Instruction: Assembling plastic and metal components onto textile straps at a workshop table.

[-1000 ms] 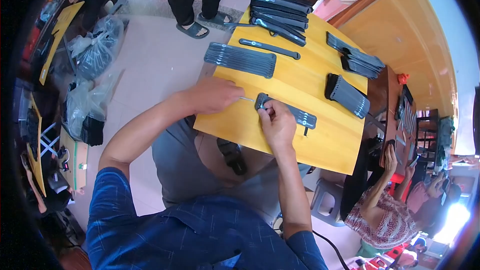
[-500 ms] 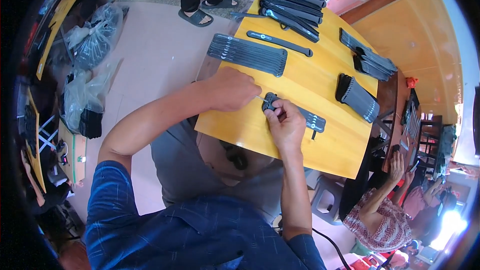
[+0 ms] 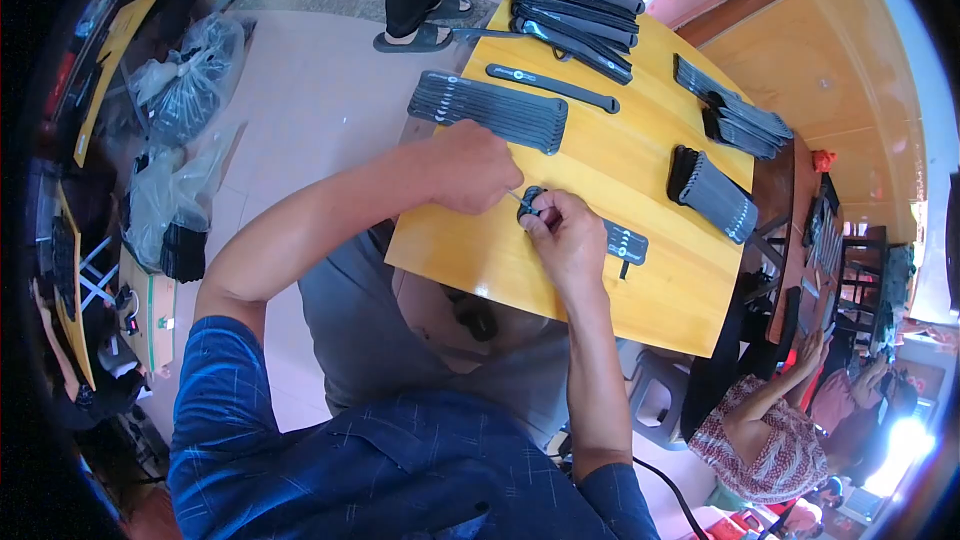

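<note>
My left hand (image 3: 478, 170) is closed in a fist around a slim metal tool whose silvery shaft (image 3: 515, 198) shows beyond the fingers; its handle is hidden. The tool's tip meets the rounded end of a dark grey strap (image 3: 626, 244). My right hand (image 3: 568, 238) pinches that end between thumb and fingers. The rest of the strap passes under the hand and lies on the yellow table, its white marks showing at the right. A small black tab (image 3: 625, 269) sticks out from its near edge.
Beyond my left hand is a row of overlapping grey straps (image 3: 490, 112), with a single strap (image 3: 552, 87) behind. Black straps (image 3: 580, 15) are piled farther back. More bundles (image 3: 712, 192) lie right on the yellow table (image 3: 480, 255). A person stands behind it; another sits at the right.
My right hand and the strap's end have shifted slightly left. The standing person's feet have moved. At the right, the seated person's hand is lower.
</note>
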